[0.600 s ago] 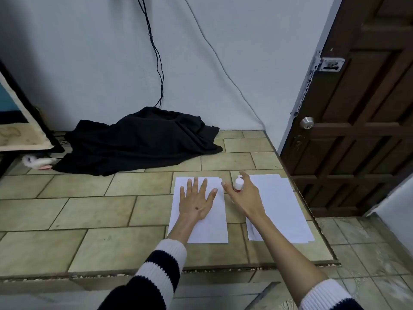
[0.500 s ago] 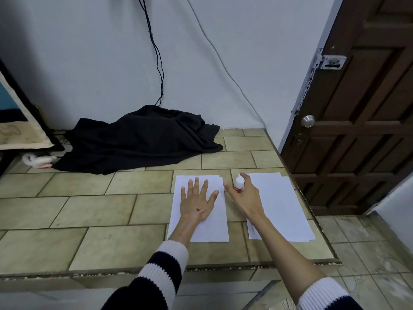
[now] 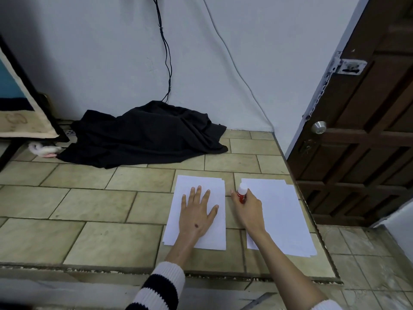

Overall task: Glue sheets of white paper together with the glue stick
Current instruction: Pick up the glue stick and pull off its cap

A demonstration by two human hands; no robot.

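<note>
Pinning the light, floppy left paper stack at lower centre, the flat, spread left hand holds nothing while the right hand curls round the small rigid glue stick beside the right stack; press paper flat, grip the barrel

Matt white paper – glazed tile floor – dark wood door

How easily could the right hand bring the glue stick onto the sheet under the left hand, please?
Probably easily: the right hand holds the glue stick just beside that sheet, with only bare tile between. The flat left hand covers its middle, leaving the edges free.
</note>
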